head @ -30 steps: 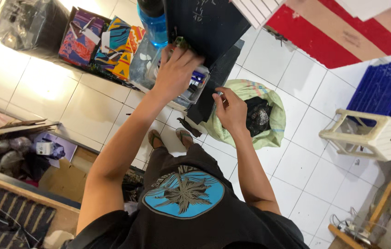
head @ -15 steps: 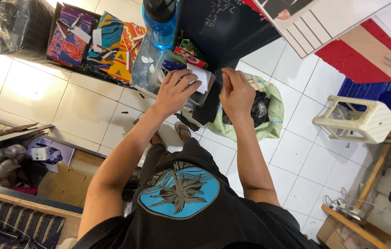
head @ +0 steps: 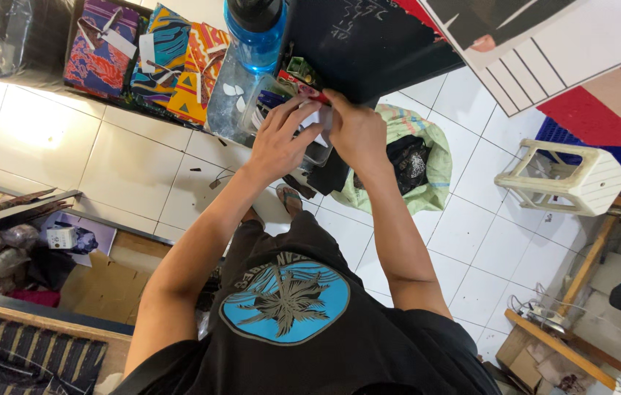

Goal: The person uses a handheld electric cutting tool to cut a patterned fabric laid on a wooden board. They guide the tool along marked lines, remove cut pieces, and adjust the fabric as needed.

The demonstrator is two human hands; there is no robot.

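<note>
**Both hands crowded on one small red item**

I see my left hand (head: 281, 139) and right hand (head: 354, 132) pinching a small red object (head: 318, 96) together, fingers curled tight, above a clear plastic container (head: 270, 102) beside the blue water bottle (head: 256, 33). A slipped pinch could drop it into the green sack (head: 427, 172) below.

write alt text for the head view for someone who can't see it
Seen from above, a person's left hand and right hand meet over a clear plastic box at a black table, together holding a small red thing. Below lie a white tiled floor, an open green sack and a tipped pale stool.
</note>
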